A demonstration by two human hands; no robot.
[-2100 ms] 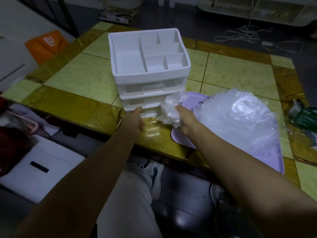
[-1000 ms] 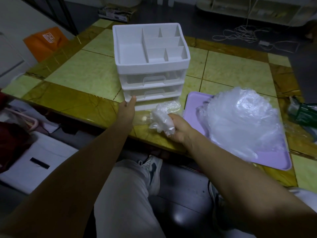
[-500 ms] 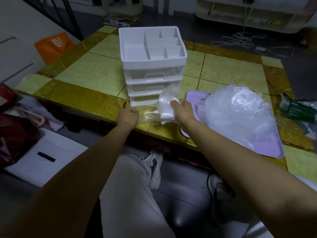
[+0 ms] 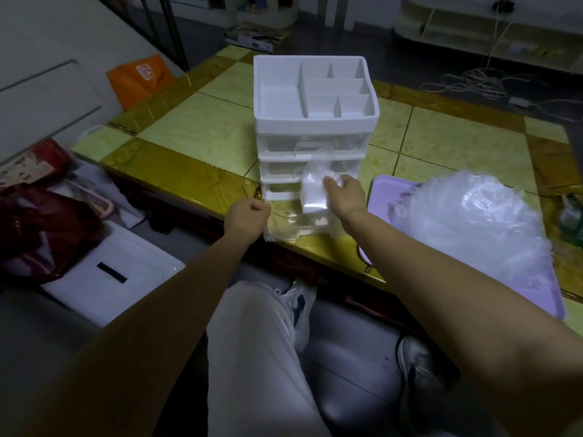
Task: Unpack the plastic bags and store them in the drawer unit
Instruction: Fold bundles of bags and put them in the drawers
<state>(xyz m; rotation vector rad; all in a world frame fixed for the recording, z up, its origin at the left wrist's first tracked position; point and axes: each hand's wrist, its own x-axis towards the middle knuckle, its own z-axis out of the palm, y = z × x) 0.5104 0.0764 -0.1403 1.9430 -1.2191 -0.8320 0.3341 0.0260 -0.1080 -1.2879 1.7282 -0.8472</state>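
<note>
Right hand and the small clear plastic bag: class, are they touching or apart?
Touching. The head view shows the right hand pinching the plastic bag with its fingers, held over the pulled-out bottom drawer.

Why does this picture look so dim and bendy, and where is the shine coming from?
Head view: the room is dimly lit, so the forearms and floor go dark; the wide lens curves the table edges; glare sits on the heap of plastic bags and the bag in the right hand; the trouser leg nearest the camera is soft.

Bare table [image 4: 202, 137] left of drawer unit [image 4: 310, 146]; tray [image 4: 383, 187] with bag heap [image 4: 473, 228] blocks right side.
</note>
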